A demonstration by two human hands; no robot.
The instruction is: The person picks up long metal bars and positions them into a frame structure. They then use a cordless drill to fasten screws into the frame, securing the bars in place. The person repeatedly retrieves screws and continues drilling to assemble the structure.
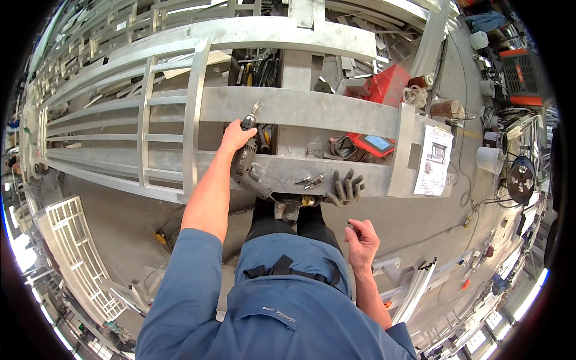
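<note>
A dark grey power drill (245, 165) lies across the pale metal beams of the bench, its bit pointing away from me. My left hand (237, 135) is closed round its front end, just behind the chuck. To the right, in front of my body and off the bench, my right hand (362, 239) is closed, thumb against fingers; a small dark spot shows at the fingertips, too small to name. On the near beam lie small metal bits (312, 182) and a dark grey work glove (345, 189).
A printed drawing sheet (433, 160) hangs over the beam's right end. Behind are a red device with a blue screen (377, 143), a red metal box (390, 84) and a bin of hand tools (264, 69). A welded ladder-like frame (192, 114) stretches left; cables cross the floor at right.
</note>
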